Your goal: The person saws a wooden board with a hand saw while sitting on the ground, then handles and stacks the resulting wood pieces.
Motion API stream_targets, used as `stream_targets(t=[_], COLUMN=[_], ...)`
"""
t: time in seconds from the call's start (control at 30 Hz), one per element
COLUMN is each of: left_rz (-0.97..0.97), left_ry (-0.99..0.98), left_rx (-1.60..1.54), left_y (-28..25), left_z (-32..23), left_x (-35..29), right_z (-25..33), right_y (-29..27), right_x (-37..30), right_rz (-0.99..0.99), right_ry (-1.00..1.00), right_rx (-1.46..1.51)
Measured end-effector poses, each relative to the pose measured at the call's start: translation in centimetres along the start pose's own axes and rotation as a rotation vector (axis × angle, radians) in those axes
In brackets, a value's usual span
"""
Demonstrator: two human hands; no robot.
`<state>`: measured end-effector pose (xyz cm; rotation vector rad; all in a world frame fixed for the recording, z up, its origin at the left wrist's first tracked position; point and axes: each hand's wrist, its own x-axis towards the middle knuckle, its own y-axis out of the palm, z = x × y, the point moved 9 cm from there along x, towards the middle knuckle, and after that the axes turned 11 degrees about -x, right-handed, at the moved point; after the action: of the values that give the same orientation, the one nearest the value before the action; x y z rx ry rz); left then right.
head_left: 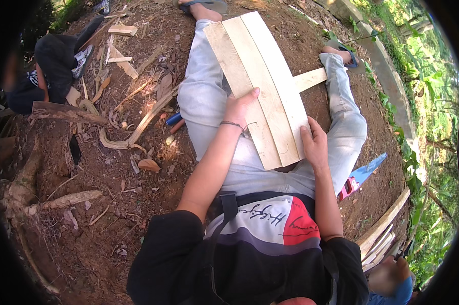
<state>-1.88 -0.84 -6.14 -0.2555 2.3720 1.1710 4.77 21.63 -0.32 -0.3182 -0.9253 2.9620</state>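
Pale, thin wooden boards [274,96], up to three, lie lengthwise edge to edge or slightly overlapping over my lap. My left hand [242,107] grips their left edge, thumb on top, the other fingers hidden underneath. On the right edge, near the closer end, my right hand [315,142] is closed on the boards, its thumb against the rim. Whether the boards are joined cannot be seen. From behind their right side a narrow wooden strip [312,80] reaches toward my right leg; its other end is hidden.
A saw with a blue blade [368,169] and red handle [348,188] lies right of my right leg. Wood offcuts [123,30], a bent branch [138,134] and a log piece [69,112] lie left. Another person [56,66] sits far left; more wooden strips [379,244] lie lower right.
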Motion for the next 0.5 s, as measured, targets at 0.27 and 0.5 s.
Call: stream_targets(t=[0.27, 0.5], left_rz=[-0.033, -0.046], left_ry=[0.009, -0.021], left_rx=[0.031, 0.020], left_y=[-0.4, -0.3], left_z=[0.1, 0.5], left_x=[0.3, 0.2], right_z=[-0.3, -0.4], right_y=[0.1, -0.5], right_x=[0.1, 0.0], right_rz=[0.013, -0.019], right_ry=[0.031, 0.025], right_rx=[0.017, -0.080])
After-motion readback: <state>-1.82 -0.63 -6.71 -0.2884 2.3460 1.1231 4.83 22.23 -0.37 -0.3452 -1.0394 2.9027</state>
